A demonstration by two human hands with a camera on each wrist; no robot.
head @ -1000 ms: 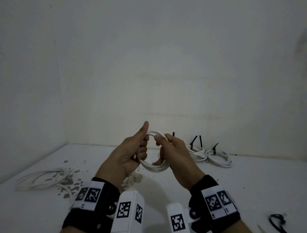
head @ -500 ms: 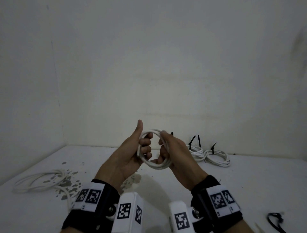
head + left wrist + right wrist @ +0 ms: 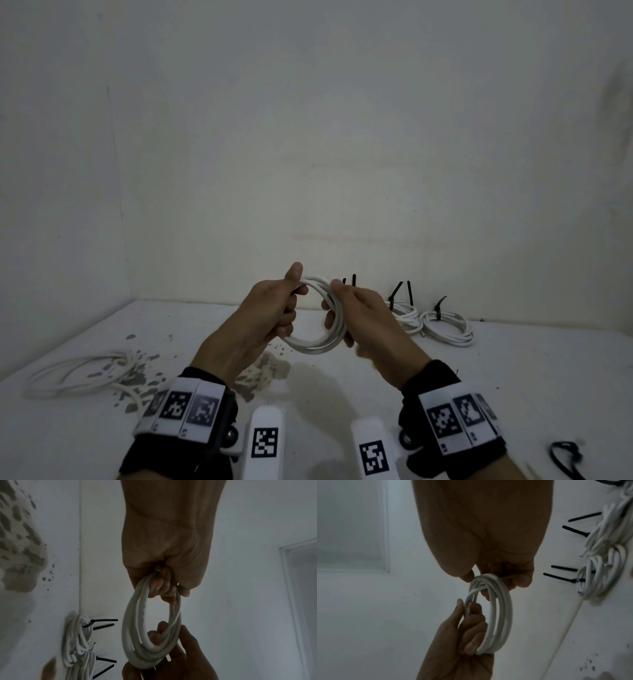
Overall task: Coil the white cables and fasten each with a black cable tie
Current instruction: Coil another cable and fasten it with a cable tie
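Since the earlier frame the left hand (image 3: 270, 317) slid its fist round the coil (image 3: 322, 342); right fingers (image 3: 337, 286) pinch its opposite side; light, springy, best gripped across all loops.

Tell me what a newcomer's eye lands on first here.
First, the white coil held in mid-air at centre, the left hand and right hand each gripping a side. Next, the tied coils with black tie tails against the back wall at right, and a loose cable lying at far left.

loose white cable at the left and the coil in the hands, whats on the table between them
Only grey chipped patches on the table, no cable or tie, in the head view.
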